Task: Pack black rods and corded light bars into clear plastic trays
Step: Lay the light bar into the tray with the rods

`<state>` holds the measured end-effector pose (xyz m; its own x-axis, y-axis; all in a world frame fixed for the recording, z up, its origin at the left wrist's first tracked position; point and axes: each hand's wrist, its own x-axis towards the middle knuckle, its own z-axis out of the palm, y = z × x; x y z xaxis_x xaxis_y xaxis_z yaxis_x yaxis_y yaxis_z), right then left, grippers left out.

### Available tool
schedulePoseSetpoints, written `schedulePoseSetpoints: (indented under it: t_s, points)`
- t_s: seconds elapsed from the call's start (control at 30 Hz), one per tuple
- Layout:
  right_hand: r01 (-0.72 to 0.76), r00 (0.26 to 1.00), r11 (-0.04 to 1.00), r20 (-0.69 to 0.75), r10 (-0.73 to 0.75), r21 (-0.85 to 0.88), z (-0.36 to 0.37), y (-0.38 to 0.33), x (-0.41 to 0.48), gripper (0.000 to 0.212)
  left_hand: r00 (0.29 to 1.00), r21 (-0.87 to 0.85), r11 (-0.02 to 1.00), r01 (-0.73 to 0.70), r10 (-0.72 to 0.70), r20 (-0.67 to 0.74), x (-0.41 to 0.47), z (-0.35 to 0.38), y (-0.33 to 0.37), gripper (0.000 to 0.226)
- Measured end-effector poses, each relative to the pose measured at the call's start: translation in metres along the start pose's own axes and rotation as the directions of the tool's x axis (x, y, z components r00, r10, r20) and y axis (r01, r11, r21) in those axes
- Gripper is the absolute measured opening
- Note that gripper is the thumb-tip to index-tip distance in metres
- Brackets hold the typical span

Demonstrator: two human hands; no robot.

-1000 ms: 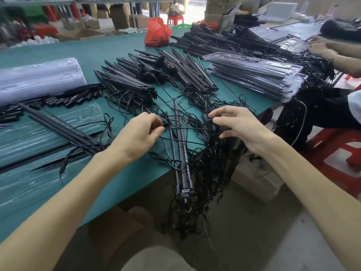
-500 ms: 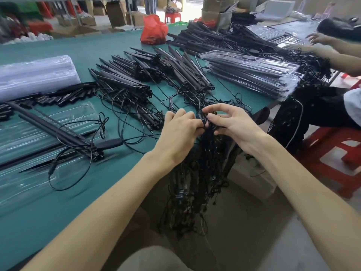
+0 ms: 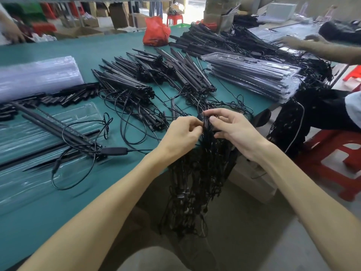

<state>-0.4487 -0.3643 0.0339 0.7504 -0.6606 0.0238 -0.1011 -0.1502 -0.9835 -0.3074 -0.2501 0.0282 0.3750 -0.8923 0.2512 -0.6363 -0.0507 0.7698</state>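
**Together at the tangle: both hands on the cords**

Together, my hands met at the top of the cord tangle point(image 3: 195, 182), right where it spilled over the near edge of the green worktop point(image 3: 97, 45) and hung toward the floor. My left hand point(image 3: 181, 132) had its fingers curled in, pinching a few black cords. My right hand point(image 3: 232, 128) faced it, just beside it, with thumb and fingers nipped onto the same bunch. I could not tell which single cord either hand held.

Left of the tangle lay a clear tray point(image 3: 82, 112) with two long light bars point(image 3: 58, 130) resting slantwise across it, their cords looping loosely over the worktop. A black inline controller point(image 3: 114, 151) lay between that tray and the tangle. Beyond the tray sat a row of short black rods point(image 3: 68, 96) and a bundle of clear plastic point(image 3: 39, 75).

Behind the tangle, loose bars point(image 3: 125, 85) lay in fanned heaps, their cords running into it. To the right of those heaps and behind the tangle stood a stack of packed trays point(image 3: 254, 75). Far behind it sat a red bag point(image 3: 156, 33). Another person's hands point(image 3: 293, 43) reached over the far right of the worktop, and a red stool point(image 3: 332, 153) stood on the floor to the right of the tangle.
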Motion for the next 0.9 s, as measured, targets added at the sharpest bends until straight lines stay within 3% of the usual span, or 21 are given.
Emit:
schedulePoseSetpoints:
  t_s: [0.27,0.57,0.7,0.9]
  points:
    - [0.039,0.977,0.999,-0.208,-0.034,0.017,0.011,0.0,-0.001,0.022,0.992,-0.019,0.993,0.119,-0.118,0.05,0.0,-0.006,0.0,0.015]
    - [0.068,0.948,0.997,-0.307,-0.079,-0.045,0.013,0.003,-0.006,0.019,0.998,0.28,0.958,0.064,-0.062,-0.014,-0.006,-0.01,0.0,0.03]
    - [0.076,0.923,0.981,-0.36,-0.136,-0.178,0.014,0.001,-0.005,0.017,1.0,0.344,0.939,0.017,-0.011,-0.018,-0.011,-0.009,0.005,0.029]
    - [0.098,0.895,0.946,-0.388,-0.22,-0.31,0.014,-0.003,-0.008,0.014,0.999,0.185,0.982,-0.04,0.045,-0.022,-0.017,-0.009,0.013,0.027]
